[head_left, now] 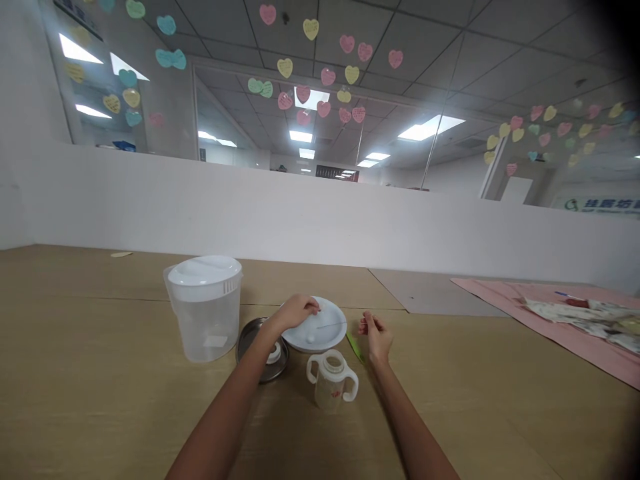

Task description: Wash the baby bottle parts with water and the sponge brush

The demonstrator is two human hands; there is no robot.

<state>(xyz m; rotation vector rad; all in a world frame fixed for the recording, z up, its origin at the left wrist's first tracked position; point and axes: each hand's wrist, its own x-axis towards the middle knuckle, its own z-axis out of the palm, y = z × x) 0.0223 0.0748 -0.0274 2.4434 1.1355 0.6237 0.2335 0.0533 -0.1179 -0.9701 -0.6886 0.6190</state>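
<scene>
My left hand (299,311) reaches over the white bowl (341,323), its fingers bent together at the far side; whatever they pinch is too small to make out. Inside the bowl lie a small white piece (311,338) and a thin stick-like thing (331,325). To the right of the bowl, my right hand (376,335) is held with curled fingers, and anything in them is hidden. A green strip-shaped thing (355,347) lies between that hand and the bowl. Nearer to me stands a clear bottle (329,393) with two white handles and an uncovered top.
A round metal dish (244,339) with a white ring (274,353) in it sits partly under my left forearm. A clear pitcher (207,330) with a white lid stands left of it. Pink cloth (480,293) covers the table's right side; a low white wall (300,220) rises behind.
</scene>
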